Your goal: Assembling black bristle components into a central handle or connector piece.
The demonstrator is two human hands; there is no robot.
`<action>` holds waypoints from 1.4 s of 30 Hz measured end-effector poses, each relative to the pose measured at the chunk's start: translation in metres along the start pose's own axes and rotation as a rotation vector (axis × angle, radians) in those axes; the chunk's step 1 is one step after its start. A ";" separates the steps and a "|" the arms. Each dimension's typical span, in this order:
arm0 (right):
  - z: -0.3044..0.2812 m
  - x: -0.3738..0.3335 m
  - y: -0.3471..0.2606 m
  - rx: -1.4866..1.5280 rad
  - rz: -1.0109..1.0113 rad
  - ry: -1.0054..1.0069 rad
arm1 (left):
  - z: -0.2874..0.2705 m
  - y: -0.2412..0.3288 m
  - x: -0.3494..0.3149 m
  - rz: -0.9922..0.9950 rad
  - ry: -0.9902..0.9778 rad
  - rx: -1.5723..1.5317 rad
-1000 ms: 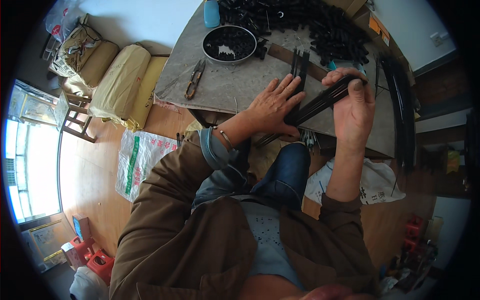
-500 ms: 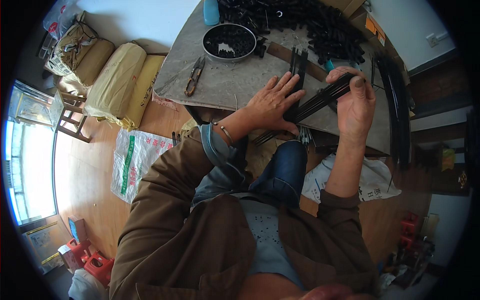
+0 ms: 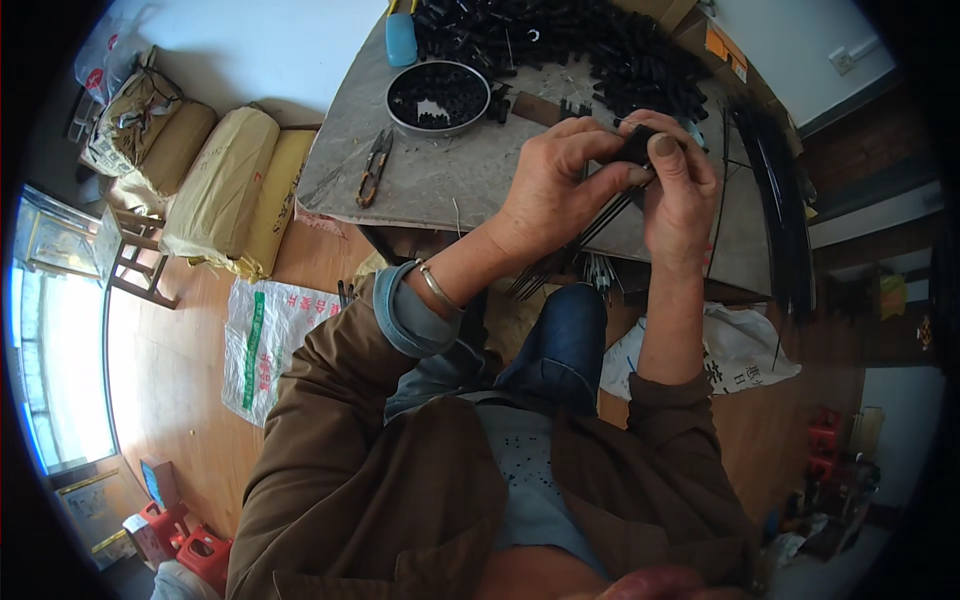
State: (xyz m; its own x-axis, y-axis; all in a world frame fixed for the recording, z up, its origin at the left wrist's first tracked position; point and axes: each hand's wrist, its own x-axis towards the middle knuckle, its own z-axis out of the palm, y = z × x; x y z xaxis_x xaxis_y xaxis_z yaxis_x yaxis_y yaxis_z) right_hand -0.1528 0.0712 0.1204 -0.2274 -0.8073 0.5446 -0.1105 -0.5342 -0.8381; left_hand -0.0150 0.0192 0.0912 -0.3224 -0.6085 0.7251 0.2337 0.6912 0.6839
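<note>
Both hands meet above the right front part of the table. My right hand (image 3: 682, 205) is closed around the upper end of a bundle of thin black rods (image 3: 604, 220), its thumb lying on top. My left hand (image 3: 555, 185) pinches the dark end piece (image 3: 636, 148) of that bundle between thumb and fingers. The rods slant down to the left, past the table edge, above my knees. Fingers hide much of the held end. Behind the hands, a brown strip (image 3: 536, 108) lies on the table with more short black rods beside it.
On the grey table (image 3: 330, 180) stand a round metal bowl (image 3: 440, 130) of small black parts and orange-handled snips (image 3: 372, 175). A heap of black tubes (image 3: 560, 40) covers the back. Long black rods (image 3: 770, 200) hang over the right edge. Stuffed sacks (image 3: 225, 190) stand left.
My left hand has lifted from the rods lying on the table and come up to the bundle's end beside my right hand. My right hand keeps its hold. The view has shifted slightly.
</note>
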 end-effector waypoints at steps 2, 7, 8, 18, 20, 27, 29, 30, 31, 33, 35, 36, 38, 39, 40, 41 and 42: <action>0.001 -0.002 0.001 0.019 0.020 0.032 | -0.001 0.003 -0.001 -0.087 -0.006 -0.030; 0.004 0.000 0.002 0.040 0.007 0.080 | 0.003 0.003 0.002 -0.096 0.079 -0.140; 0.005 -0.001 0.001 0.041 0.002 0.084 | 0.002 0.004 0.003 -0.098 0.082 -0.131; 0.002 -0.003 -0.002 0.132 0.041 0.156 | -0.005 -0.004 -0.001 -0.238 0.110 -0.263; 0.001 -0.003 -0.002 0.118 0.048 0.186 | -0.007 -0.001 0.000 -0.228 0.124 -0.307; -0.002 -0.003 0.003 0.132 0.001 0.265 | -0.011 0.001 -0.003 -0.320 0.103 -0.368; -0.001 -0.003 0.002 0.123 -0.004 0.288 | -0.010 0.006 -0.002 -0.344 0.098 -0.407; 0.000 -0.002 0.002 0.137 0.006 0.276 | -0.010 0.007 -0.002 -0.370 0.103 -0.447; 0.002 -0.002 0.001 0.150 0.016 0.262 | -0.010 0.007 -0.002 -0.370 0.097 -0.446; 0.004 -0.002 0.000 0.122 0.006 0.253 | -0.009 0.004 0.000 -0.352 0.093 -0.409; 0.005 -0.002 0.000 0.094 -0.006 0.238 | -0.007 0.005 0.000 -0.336 0.065 -0.408; 0.006 -0.002 0.001 0.114 0.011 0.238 | -0.006 0.005 0.001 -0.323 0.039 -0.409; 0.009 -0.003 -0.001 0.136 0.022 0.232 | -0.005 0.003 0.003 -0.331 0.026 -0.451; 0.009 -0.004 -0.002 0.119 0.024 0.231 | -0.005 0.007 0.002 -0.378 0.036 -0.445; 0.009 -0.004 -0.004 0.102 0.026 0.230 | -0.004 0.009 0.003 -0.424 0.045 -0.439; 0.009 -0.003 -0.003 0.104 0.021 0.226 | -0.003 0.005 0.002 -0.405 0.064 -0.476; 0.008 -0.002 -0.001 0.119 0.026 0.246 | -0.003 0.005 0.003 -0.400 0.066 -0.474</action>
State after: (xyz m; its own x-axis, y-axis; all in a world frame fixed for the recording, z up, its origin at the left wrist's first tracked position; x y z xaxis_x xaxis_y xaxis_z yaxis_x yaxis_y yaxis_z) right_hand -0.1444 0.0717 0.1202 -0.4580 -0.7438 0.4868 0.0093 -0.5516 -0.8341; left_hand -0.0123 0.0200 0.0969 -0.4157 -0.8177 0.3981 0.4927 0.1654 0.8543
